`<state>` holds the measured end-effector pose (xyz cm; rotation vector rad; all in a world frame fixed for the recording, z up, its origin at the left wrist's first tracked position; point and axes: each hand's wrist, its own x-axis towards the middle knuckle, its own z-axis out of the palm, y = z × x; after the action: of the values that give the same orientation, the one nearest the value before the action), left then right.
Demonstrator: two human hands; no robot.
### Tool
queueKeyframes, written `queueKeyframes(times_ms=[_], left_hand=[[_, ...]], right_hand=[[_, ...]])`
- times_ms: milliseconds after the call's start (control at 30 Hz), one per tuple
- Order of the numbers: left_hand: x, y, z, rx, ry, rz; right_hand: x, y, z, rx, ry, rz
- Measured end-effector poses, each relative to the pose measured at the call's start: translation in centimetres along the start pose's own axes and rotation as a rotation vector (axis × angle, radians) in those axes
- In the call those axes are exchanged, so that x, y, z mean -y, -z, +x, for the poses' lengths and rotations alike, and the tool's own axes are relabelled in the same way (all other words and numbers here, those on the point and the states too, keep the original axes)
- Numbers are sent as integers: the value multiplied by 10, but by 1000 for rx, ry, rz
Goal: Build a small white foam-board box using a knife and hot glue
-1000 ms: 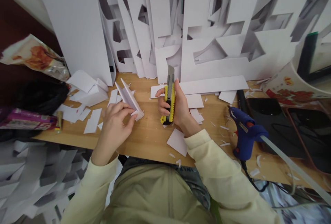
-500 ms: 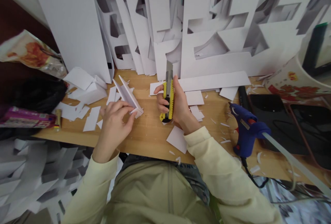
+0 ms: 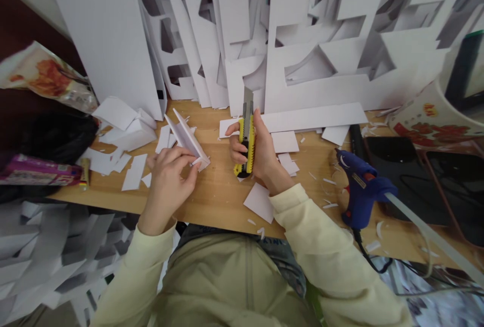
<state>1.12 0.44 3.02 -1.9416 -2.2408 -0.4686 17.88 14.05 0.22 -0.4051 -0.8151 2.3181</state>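
My left hand (image 3: 171, 178) pinches the near end of a small white foam-board piece (image 3: 189, 138), whose two long walls stand up in a narrow V on the wooden table (image 3: 219, 201). Its fingertips hide part of that end. To the right, my right hand (image 3: 260, 148) is wrapped round a yellow and black utility knife (image 3: 247, 140). The knife's blade (image 3: 248, 96) is out and points away from me, apart from the foam board. A loose white square (image 3: 260, 203) lies on the table below the knife.
White cut-out boards (image 3: 317, 60) lean along the back. At right are a blue glue gun (image 3: 357, 181) with its glue stick, dark phone-like slabs (image 3: 397, 176) and a paper bucket (image 3: 434, 110). Scraps (image 3: 134, 172), a folded white box (image 3: 130, 128) and snack packets (image 3: 41, 170) lie at left.
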Motion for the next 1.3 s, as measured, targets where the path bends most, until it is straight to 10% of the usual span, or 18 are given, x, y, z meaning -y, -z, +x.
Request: queueKeyframes(times_ms=[633, 1300], left_hand=[[-3, -12, -4, -3, 11, -59], [55, -10, -18, -167, -169, -562]], right_hand=[[5, -1, -19, -63, 8, 101], [7, 8, -24, -155, 201, -86]])
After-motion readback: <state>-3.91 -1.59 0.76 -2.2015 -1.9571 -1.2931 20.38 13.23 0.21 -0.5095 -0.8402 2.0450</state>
